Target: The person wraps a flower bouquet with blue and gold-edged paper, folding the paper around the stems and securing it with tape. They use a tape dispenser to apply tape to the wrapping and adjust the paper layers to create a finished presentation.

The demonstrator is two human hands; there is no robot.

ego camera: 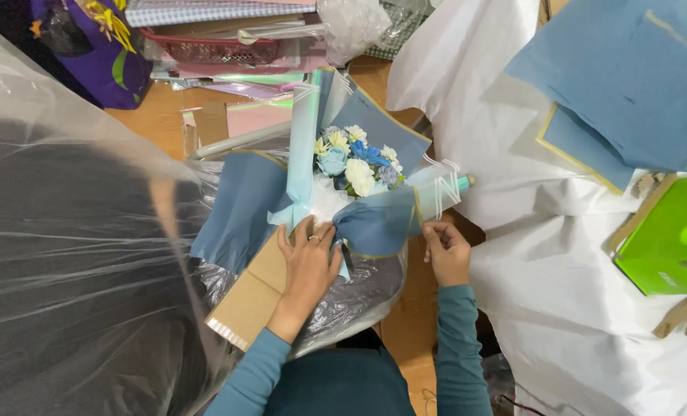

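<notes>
A flower bouquet [356, 163] of white, yellow and blue blooms sits wrapped in slate-blue paper [243, 208] with gold edges and light blue clear film. My left hand [309, 258] presses flat on the base of the bouquet, fingers around the gathered wrap. My right hand [445, 248] pinches the lower right edge of a blue paper sheet [378, 223] that folds across the front of the bouquet. Both sleeves are teal.
A brown cardboard piece [251, 296] lies under the bouquet. Large clear plastic sheet [66, 231] covers the left. White paper [528, 254] and blue sheets [628, 77] lie right, beside a green bag [671, 239]. Stacked wrapping sheets and a pink basket [220, 50] sit at the top.
</notes>
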